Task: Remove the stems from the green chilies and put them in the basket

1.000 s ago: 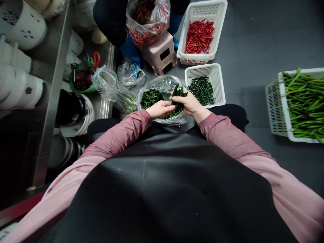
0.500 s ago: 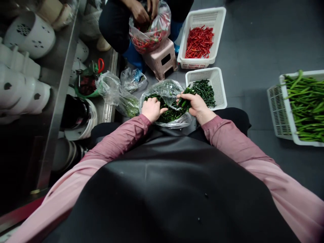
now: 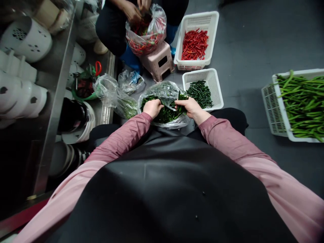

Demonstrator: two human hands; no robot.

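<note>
A clear plastic bag of green chilies lies open in front of my lap. Over its left side is my left hand, thumb and fingers pressed together; whatever they pinch is hidden. My right hand, at the bag's right edge, is closed round a small bunch of green chilies that stick up from the fingers. Just beyond that hand stands a white basket with more green chilies in it.
Opposite, a co-worker's hands reach into a bag of red chilies on a pink stool. A white basket of red chilies stands beside it. Long green peppers fill a basket at right. A metal shelf runs along the left.
My left hand's fingers have gone from spread over the chilies to pressed together. My right hand still grips its chilies, now held more upright. The whole view has shifted slightly.
</note>
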